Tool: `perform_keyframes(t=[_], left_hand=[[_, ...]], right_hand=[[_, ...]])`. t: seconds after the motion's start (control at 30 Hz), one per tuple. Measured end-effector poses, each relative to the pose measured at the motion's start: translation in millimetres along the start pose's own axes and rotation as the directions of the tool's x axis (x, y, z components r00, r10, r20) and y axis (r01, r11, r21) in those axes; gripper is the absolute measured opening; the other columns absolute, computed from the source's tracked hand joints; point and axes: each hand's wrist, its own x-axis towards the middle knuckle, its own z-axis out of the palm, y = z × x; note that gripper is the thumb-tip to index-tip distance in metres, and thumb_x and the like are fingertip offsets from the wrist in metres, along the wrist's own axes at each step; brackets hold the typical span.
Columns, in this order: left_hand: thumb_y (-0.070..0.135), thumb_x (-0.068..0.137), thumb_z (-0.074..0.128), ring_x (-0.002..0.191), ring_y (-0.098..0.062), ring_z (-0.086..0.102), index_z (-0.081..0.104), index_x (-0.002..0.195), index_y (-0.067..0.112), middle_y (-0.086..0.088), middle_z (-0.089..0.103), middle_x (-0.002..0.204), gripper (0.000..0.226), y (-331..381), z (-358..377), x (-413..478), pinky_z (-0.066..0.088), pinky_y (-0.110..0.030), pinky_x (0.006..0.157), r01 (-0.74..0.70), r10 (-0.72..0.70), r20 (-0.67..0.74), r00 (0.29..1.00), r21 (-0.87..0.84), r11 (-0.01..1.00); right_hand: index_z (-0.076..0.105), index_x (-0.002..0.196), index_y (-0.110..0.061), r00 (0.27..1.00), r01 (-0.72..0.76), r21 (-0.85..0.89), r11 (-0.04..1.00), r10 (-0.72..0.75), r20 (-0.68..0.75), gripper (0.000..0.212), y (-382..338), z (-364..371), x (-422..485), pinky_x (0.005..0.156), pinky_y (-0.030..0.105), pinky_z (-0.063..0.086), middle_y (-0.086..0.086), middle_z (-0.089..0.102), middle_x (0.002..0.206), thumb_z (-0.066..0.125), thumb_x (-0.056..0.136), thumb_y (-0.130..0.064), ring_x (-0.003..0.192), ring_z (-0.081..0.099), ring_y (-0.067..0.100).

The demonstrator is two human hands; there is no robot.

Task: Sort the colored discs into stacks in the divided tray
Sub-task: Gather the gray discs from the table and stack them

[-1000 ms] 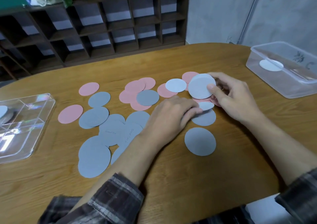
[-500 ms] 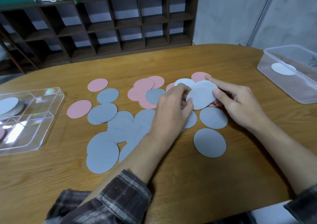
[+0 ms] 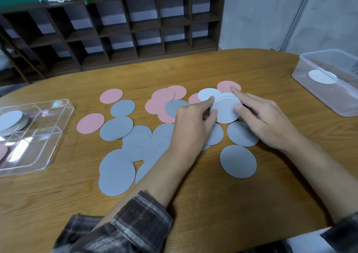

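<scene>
Disc stack [image 3: 225, 110] sits pinched between left hand [image 3: 191, 125] and right hand [image 3: 266, 121].

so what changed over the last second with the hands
The left hand left the table, moved up to the white stack and now pinches its left edge; the small white disc it pressed is gone from the table. The right hand kept holding the stack. Loose discs and the divided tray stayed put.

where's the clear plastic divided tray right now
In the head view the clear plastic divided tray sits on the left side of the wooden table, just left of a pink paper disc.
</scene>
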Motion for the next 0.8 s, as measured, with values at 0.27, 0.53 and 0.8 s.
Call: perform_keyframes(t=[0.27, 0.53, 0.8], left_hand=[[0.03, 0.097, 0.06, 0.066, -0.029, 0.066, 0.077, 0.109, 0.008, -0.011, 0.075, 0.077, 0.031, 1.3, -0.2, 1.2, 0.053, -0.047, 0.065, -0.027, 0.027, -0.01, 1.0, 0.022, 0.999], [0.028, 0.098, 0.061, 0.107, -0.022, 0.07, 0.072, 0.125, 0.015, -0.001, 0.077, 0.112, 0.032, -4.1, -2.3, 4.1, 0.058, -0.044, 0.085, -0.039, 0.03, 0.065, 0.997, 0.14, 0.989], [0.033, 0.105, 0.057, 0.147, -0.023, 0.043, 0.053, 0.149, 0.009, -0.007, 0.053, 0.155, 0.05, -12.5, 3.1, 26.1, 0.036, -0.037, 0.119, -0.116, 0.028, 0.296, 0.955, 0.283, 0.952]], right_hand=[[0.052, 0.148, -0.02, 0.995, 0.067, -0.09, 0.994, -0.073, -0.062, 0.043, 2.8, 1.5, 0.4, 0.077, 0.031, 0.042, -0.024, 0.056, 0.09, 0.053, 0.106, -0.021, 0.086, 0.054, -0.002], [0.058, 0.137, -0.016, 0.986, -0.058, -0.004, 0.998, 0.056, -0.157, 0.032, 5.3, -7.7, 5.3, 0.072, 0.001, 0.039, 0.001, 0.067, 0.115, 0.049, 0.106, -0.015, 0.093, 0.057, 0.002], [0.058, 0.138, -0.016, 0.966, -0.113, -0.012, 0.994, 0.107, -0.237, 0.033, 13.0, -8.1, 8.4, 0.085, 0.005, 0.036, -0.007, 0.063, 0.123, 0.046, 0.107, -0.014, 0.109, 0.051, 0.003]])
